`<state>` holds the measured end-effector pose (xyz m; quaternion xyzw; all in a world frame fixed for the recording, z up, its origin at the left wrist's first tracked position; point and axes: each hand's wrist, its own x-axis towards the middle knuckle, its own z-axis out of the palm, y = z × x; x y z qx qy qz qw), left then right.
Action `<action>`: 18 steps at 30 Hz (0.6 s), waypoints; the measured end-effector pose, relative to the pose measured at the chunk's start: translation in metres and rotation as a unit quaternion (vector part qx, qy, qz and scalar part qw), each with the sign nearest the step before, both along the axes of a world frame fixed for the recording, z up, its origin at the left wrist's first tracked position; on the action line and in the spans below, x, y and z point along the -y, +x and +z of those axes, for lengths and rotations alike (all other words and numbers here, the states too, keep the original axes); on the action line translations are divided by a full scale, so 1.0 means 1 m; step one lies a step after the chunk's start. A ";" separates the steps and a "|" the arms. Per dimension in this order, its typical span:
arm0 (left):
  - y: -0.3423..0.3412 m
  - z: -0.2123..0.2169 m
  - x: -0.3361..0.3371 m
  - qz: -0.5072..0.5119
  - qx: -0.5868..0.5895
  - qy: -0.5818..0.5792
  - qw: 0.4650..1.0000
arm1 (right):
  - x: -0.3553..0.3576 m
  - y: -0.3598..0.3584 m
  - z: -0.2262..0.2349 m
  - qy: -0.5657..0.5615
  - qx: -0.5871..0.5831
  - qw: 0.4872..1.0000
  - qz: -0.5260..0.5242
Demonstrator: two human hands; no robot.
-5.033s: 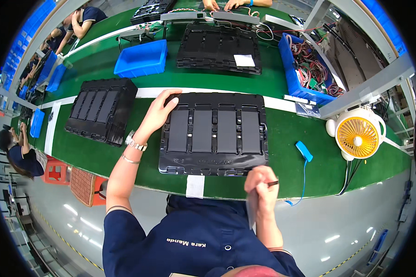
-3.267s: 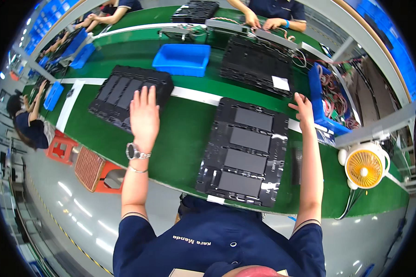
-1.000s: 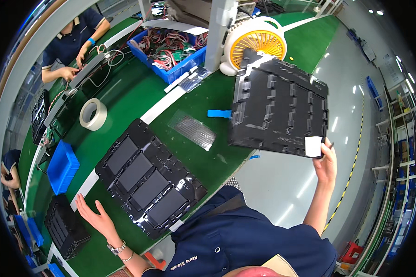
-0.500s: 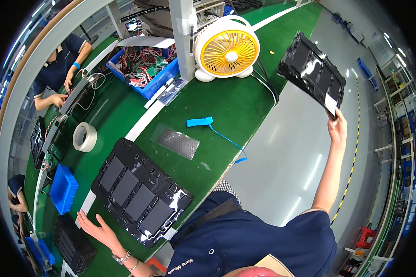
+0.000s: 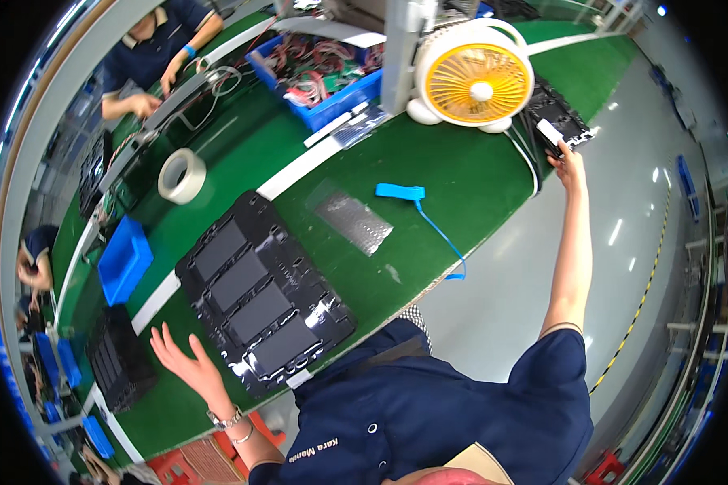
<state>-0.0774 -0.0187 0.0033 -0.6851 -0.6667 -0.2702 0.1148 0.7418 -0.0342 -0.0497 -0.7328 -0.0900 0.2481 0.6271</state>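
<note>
On the green table (image 5: 477,190), a black four-panelled plastic tray (image 5: 260,293) slants its long axis from far left to near right, beside the spread, unladen left hand (image 5: 194,370); far right, the right hand (image 5: 569,167) grips another black plastic tray (image 5: 565,113) by its near edge.

Navy-blue cloth shirt w/ short sleeves (image 5: 477,404): pale lettering on chest, two short words, legible, slanting up to the R. Flat black plastic tray w/ four dark-grey rectangular panels (image 5: 259,291): small light marks along one side (too faint to read). White rectangular paper label (image 5: 550,132) on the far black plastic tray (image 5: 568,111): print, if any, illegible at this res.
</note>
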 end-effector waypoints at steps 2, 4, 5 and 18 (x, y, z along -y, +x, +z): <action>0.013 -0.005 -0.005 -0.011 0.044 -0.025 0.999 | 0.032 0.044 -0.008 -0.199 0.155 0.967 0.036; 0.020 -0.005 -0.004 -0.028 0.095 -0.038 0.994 | 0.035 0.042 -0.002 -0.389 0.333 0.858 0.031; 0.024 -0.006 -0.005 -0.030 0.110 -0.050 0.992 | 0.039 0.034 0.011 -0.478 0.352 0.804 0.038; 0.030 0.001 -0.012 -0.073 0.351 -0.127 0.925 | -0.060 -0.361 0.091 -0.036 0.534 0.716 0.447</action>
